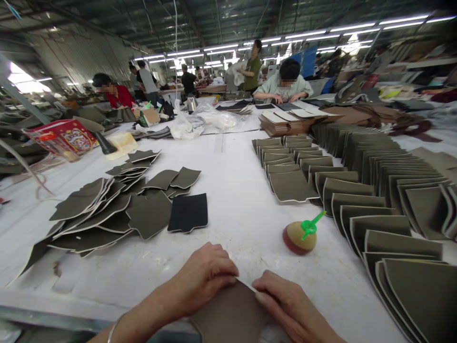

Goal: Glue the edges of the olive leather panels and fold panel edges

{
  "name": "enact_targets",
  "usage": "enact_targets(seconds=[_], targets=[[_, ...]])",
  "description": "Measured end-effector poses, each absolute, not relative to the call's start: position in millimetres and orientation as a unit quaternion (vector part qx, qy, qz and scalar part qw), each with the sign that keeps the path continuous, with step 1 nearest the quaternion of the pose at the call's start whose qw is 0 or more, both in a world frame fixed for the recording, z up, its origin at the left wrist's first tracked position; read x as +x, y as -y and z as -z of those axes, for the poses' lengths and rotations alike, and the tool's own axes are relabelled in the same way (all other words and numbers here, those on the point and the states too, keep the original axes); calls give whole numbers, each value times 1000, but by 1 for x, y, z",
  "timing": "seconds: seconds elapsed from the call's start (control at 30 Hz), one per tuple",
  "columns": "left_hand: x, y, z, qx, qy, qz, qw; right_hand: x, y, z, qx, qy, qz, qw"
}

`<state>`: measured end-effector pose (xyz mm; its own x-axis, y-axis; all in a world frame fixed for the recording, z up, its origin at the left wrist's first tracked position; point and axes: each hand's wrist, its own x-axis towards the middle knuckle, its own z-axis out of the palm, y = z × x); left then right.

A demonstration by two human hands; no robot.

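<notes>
Near the front edge of the white table, a brown-grey leather-like panel [228,317] with a pale edge is held between my two hands. My left hand [205,271] pinches its top edge, thumb below and fingers curled over. On the right edge, my right hand [282,297] grips with thumb and fingers closed. Beyond my right hand stands a round glue bottle [299,238] with a green nozzle. A small black panel [188,213] lies flat past my left hand, beside a loose pile of olive panels [150,214]. The held panel's lower part runs out of view.
Rows of overlapping olive panels [360,195] fill the right side. Brown stacked pieces [282,125] and clear plastic wrap [214,116] lie farther back. A red printed bag [67,138] and a brush [105,143] are at the left. Across the table a co-worker [285,83] bends over dark pieces.
</notes>
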<state>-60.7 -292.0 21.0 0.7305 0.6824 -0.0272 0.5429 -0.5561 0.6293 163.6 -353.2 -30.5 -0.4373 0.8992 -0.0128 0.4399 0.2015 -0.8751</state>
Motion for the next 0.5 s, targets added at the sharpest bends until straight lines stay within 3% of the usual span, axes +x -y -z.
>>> enact_targets(seconds=[0.17,0.23,0.37,0.5], targets=[[-47,291,-29,854,-429,-239,169,146,354,37,-499,564,-574,323],[-40,298,-20,783,-502,-280,240,139,357,46,-514,513,-590,353],[-29,318,18,622,-543,-217,521,128,359,65,-486,445,-646,385],[-26,325,42,575,-543,-218,572,125,354,69,-468,400,-690,380]])
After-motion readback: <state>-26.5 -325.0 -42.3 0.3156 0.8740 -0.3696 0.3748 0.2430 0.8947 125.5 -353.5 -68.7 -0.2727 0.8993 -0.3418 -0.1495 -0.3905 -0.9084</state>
